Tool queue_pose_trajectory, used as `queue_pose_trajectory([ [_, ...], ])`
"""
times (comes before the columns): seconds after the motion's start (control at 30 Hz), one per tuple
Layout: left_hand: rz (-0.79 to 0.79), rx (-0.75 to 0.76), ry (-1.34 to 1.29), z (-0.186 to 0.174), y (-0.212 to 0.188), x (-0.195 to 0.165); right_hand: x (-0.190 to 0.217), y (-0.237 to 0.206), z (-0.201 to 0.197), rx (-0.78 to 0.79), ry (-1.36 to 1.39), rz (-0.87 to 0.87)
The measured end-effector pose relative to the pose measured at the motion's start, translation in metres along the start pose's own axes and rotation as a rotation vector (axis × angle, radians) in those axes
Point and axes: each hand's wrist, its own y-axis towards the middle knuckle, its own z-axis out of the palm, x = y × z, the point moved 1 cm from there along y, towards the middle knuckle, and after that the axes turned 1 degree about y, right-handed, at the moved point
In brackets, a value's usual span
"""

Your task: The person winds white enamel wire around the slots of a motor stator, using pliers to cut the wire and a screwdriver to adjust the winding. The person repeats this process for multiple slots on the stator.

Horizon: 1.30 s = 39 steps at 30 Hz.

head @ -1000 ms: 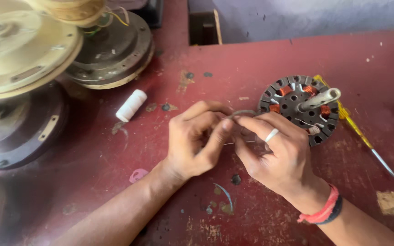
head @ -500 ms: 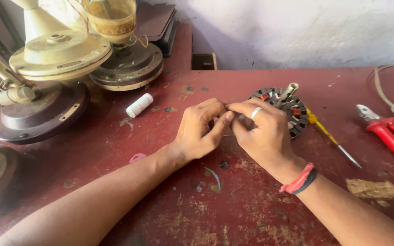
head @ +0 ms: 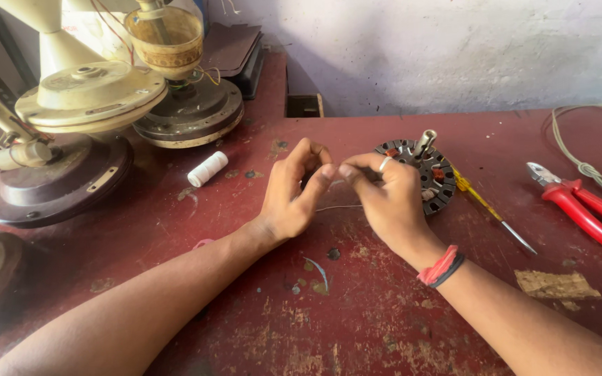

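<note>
Fingers of the left hand (head: 290,195) curl in, thumb and forefinger pinched on what looks like a thin wire (head: 339,207) running to the right hand (head: 384,198), which pinches it too, a ring on one finger. Just behind the right hand, a round fan stator (head: 430,174) lies flat on the red workbench (head: 357,313), a yellow-handled screwdriver (head: 492,216) beside it and red-handled pliers (head: 587,212) well apart.
</note>
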Motion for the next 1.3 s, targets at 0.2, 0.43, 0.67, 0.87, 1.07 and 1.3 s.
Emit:
queue_pose_trajectory([
  [0.2, -0.127, -0.055, 0.225, 0.008, 0.006, -0.004, -0.01, -0.001, 0.005, -0.084, 0.328, 0.431],
  [0.43, -0.187, -0.118, 0.245, 0.008, 0.008, -0.01, -0.009, 0.004, -0.006, -0.222, 0.392, 0.332],
  [0.67, -0.229, -0.149, 0.11, 0.011, 0.003, -0.011, -0.007, 0.002, -0.008, -0.404, 0.524, 0.263],
  [0.87, -0.228, -0.239, 0.062, 0.011, 0.004, -0.007, 0.003, 0.0, -0.002, -0.29, 0.538, 0.371],
  [1.07, -0.171, -0.132, 0.147, 0.013, 0.0, -0.014, 0.012, -0.002, 0.004, -0.199, 0.539, 0.431],
  [1.3, -0.129, -0.13, 0.256, 0.011, 0.002, -0.019, 0.006, -0.001, 0.003, -0.217, 0.502, 0.466],
])
